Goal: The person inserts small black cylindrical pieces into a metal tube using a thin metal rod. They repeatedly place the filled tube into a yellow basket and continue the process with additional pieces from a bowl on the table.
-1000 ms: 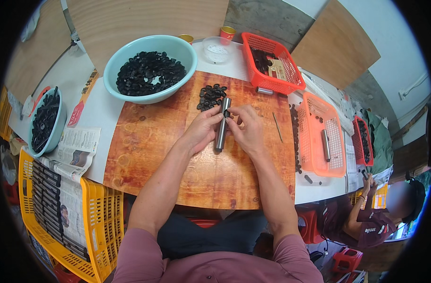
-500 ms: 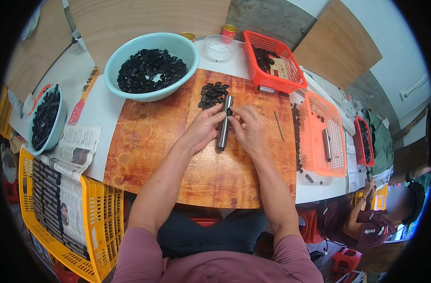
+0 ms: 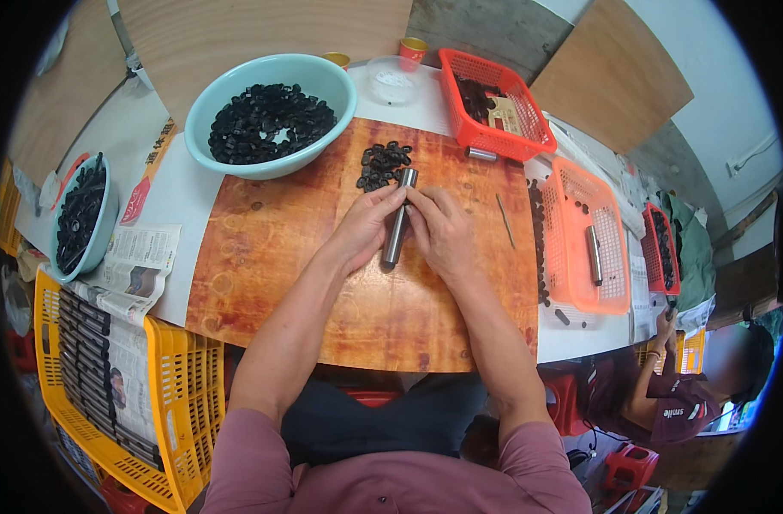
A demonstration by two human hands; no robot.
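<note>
A shiny steel tube (image 3: 395,242) lies slantwise between my hands over the orange-brown wooden board (image 3: 271,300). My left hand (image 3: 363,224) grips it from the left, thumb and fingers closed about its upper half. From the right my right hand (image 3: 443,231) presses thumb and fingertips onto the tube near my left thumb. Its fingers are closed; whether a small part is under the fingertips is hidden. Just beyond the tube's far end sits a heap of small black oval parts (image 3: 383,164).
A pale blue basin (image 3: 205,141) of black parts stands back left, a smaller basin (image 3: 107,206) further left. Red (image 3: 528,147) and pink (image 3: 552,248) baskets line the right. A thin rod (image 3: 505,221) lies on the board. Yellow crate (image 3: 186,403) lower left; a co-worker (image 3: 666,403) sits right.
The tube has tilted, its near end swinging slightly left. My right fingers have moved from the tube's right side onto its top, close to my left thumb. The view has shifted a little.
</note>
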